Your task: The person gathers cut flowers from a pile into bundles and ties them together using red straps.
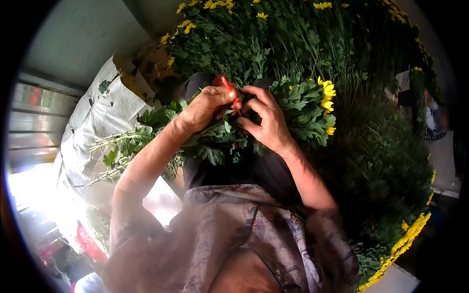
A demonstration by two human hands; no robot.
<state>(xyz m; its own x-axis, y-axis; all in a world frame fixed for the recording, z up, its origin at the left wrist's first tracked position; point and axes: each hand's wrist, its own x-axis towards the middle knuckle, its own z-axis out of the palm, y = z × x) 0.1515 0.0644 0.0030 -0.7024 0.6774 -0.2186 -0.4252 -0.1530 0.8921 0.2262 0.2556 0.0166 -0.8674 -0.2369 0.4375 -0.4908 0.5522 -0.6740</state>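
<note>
A bunch of yellow chrysanthemums (298, 105) lies across my lap, blooms to the right and cut stems to the left. Above its middle, my left hand (210, 105) is closed, pinching a red strip (224, 84) between thumb and fingers. The strip looks like a plastic tie or cord, and its thin lower end runs down toward my right hand (266, 119). That hand is closed too, with thumb and fingertips pinching at the thin end. Leaves and fingers hide part of the strip and where it meets the stems.
A large heap of leafy chrysanthemums (312, 44) spreads ahead and along my right, with a row of yellow blooms (405, 239) at lower right. White sheeting (90, 117) stands at my left under some stems. Farther right is a partly seen dark-and-white item (432, 122).
</note>
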